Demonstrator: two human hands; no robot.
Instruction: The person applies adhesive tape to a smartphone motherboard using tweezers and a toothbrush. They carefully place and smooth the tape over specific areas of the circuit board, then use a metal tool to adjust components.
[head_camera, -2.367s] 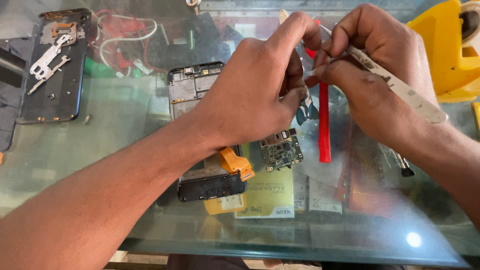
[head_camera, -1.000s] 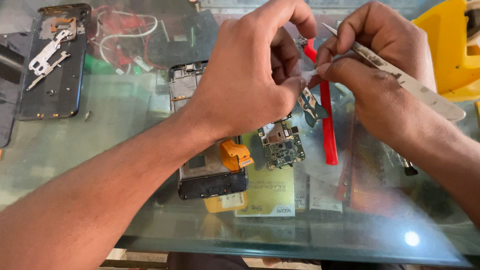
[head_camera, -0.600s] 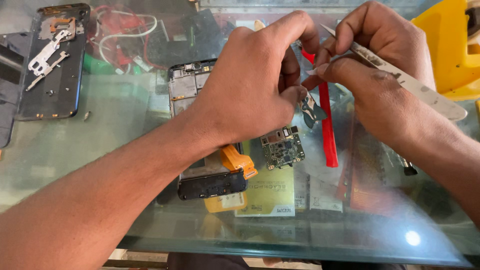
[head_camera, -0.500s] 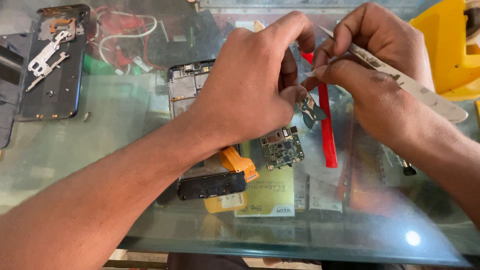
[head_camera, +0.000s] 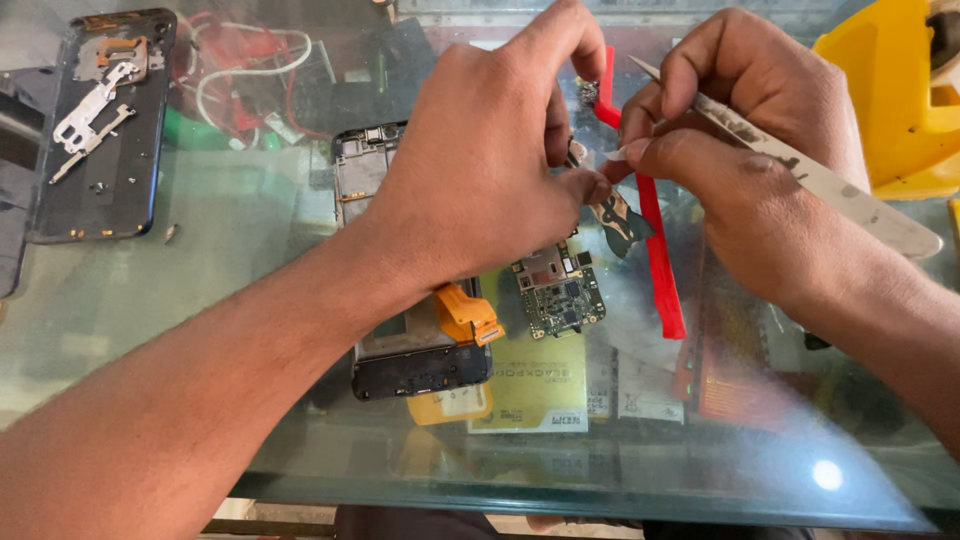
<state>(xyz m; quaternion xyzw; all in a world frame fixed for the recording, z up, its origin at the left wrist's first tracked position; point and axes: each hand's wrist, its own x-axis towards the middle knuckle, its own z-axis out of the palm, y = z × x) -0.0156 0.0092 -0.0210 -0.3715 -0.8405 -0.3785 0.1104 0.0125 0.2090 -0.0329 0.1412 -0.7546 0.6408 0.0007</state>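
My left hand (head_camera: 490, 170) reaches in from the lower left and pinches a small dark flat phone part (head_camera: 622, 222) between thumb and fingers, just above the glass. My right hand (head_camera: 750, 170) meets it fingertip to fingertip and grips long metal tweezers (head_camera: 840, 195), which slant down to the right. A small white scrap (head_camera: 612, 154) shows between the fingertips of both hands. Below the hands a small green circuit board (head_camera: 560, 292) lies on the glass table (head_camera: 200, 300). Beside the board lies an opened phone frame (head_camera: 405, 350) with an orange flex cable (head_camera: 466, 315).
A red plastic strip tool (head_camera: 662, 270) lies under my right hand. A dark phone back cover (head_camera: 100, 120) with metal brackets sits at far left, red and white wires (head_camera: 250, 70) behind it. A yellow plastic object (head_camera: 890, 90) stands at top right. The glass edge (head_camera: 560, 500) runs along the bottom.
Both hands stay pressed together over the small part. My left index finger has lifted higher, and the dark part now hangs a little lower below my left thumb.
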